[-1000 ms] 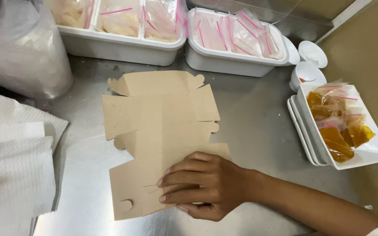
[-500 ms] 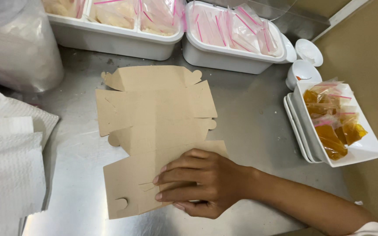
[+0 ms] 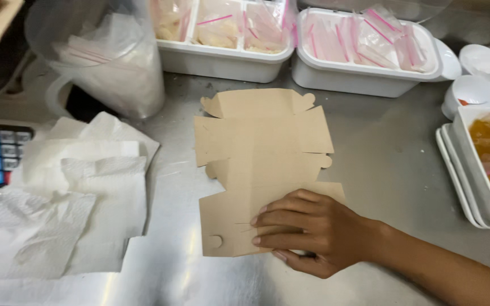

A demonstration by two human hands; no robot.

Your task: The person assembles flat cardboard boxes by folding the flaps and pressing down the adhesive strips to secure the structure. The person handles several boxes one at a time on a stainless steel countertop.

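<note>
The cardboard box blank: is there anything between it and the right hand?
No. The right hand lies flat on the near part of the cardboard blank, touching it directly. Nothing visible lies between them.

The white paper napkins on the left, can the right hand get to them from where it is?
Probably yes: the right hand lies on the flat cardboard box, with only bare steel counter between it and the napkins.

Plain tan flat cardboard box (image 3: pixel 262 170); white napkins (image 3: pixel 69 209) at nine o'clock; white tubs (image 3: pixel 364 79) with pink-striped clear bags (image 3: pixel 364 42) at twelve.
</note>
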